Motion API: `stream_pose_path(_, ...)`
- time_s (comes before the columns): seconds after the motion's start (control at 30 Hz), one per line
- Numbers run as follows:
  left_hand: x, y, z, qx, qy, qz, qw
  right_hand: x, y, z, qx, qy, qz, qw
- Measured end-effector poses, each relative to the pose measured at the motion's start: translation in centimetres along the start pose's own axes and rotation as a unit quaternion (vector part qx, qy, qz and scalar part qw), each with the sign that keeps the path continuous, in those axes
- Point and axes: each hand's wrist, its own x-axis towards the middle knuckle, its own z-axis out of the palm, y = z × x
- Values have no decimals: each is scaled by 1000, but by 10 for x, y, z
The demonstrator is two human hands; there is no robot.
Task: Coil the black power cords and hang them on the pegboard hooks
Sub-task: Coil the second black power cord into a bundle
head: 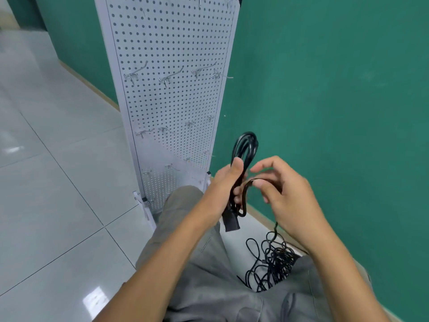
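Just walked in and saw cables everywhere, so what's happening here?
A person is coiling a black power cord. The left hand grips the gathered loops, while the right hand pinches the next stretch of cord. More cords lie tangled on the floor. No cord hangs on the pegboard hooks in view.

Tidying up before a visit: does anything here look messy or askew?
Yes. A tangle of black cords lies loose on the floor by the green wall, uncoiled. On the pegboard, one hook near the right edge sits crooked, unlike its neighbours.
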Motion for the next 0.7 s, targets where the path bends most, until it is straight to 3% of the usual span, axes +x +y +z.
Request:
stream_pose_path(0.1,-6,-1,10,-42,-83,-33,995,6,8,-7,-7,115,13,993)
stream_pose_path(0.2,-8,1,12,35,-124,-16,992,6,13,-14,17,170,37,985)
stream_pose_path(0.3,-6,0,14,76,-101,-26,992,5,21,-15,86,154,58,983)
stream_pose_path(0.5,-5,-3,18,52,-19,-65,996,2,33,-6,154,120,57,979)
stream_pose_path(0.7,2,6,0,61,52,-59,995,-23,81,11,93,7,154,984)
